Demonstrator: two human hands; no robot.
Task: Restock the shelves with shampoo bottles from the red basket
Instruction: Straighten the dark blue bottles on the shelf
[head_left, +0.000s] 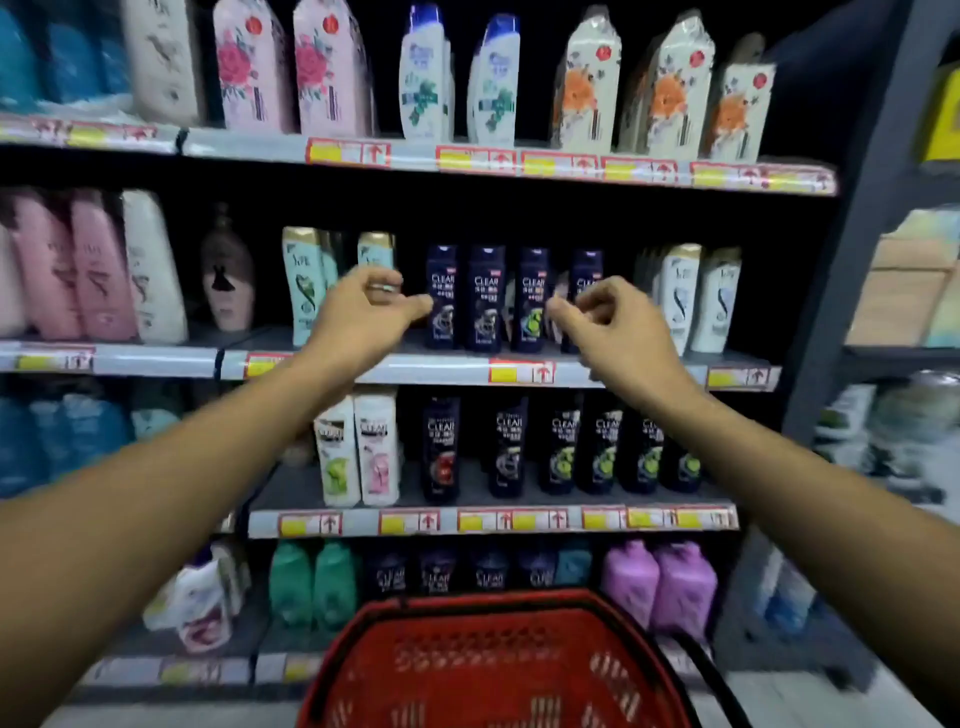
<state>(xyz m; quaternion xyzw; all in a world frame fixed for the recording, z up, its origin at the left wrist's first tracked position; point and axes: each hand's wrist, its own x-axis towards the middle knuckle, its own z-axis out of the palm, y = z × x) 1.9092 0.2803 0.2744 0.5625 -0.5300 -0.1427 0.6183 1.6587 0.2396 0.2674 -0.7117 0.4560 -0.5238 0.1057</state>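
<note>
Status: both hands, left hand (363, 306) & right hand (605, 317), loosely curled w/ nothing held, hover at dark shampoo bottles (488, 299) already faced on mid shelf (447, 370); red basket (498, 665) below shows no bottles, so restock prob. near complete.

Both forearms bare up to the frame edge, no sleeves showing. No watch, no wristband. Left hand (363, 306) has a pale, silvery ring on one finger. Right hand (605, 317): no rings or gloves visible.
</note>
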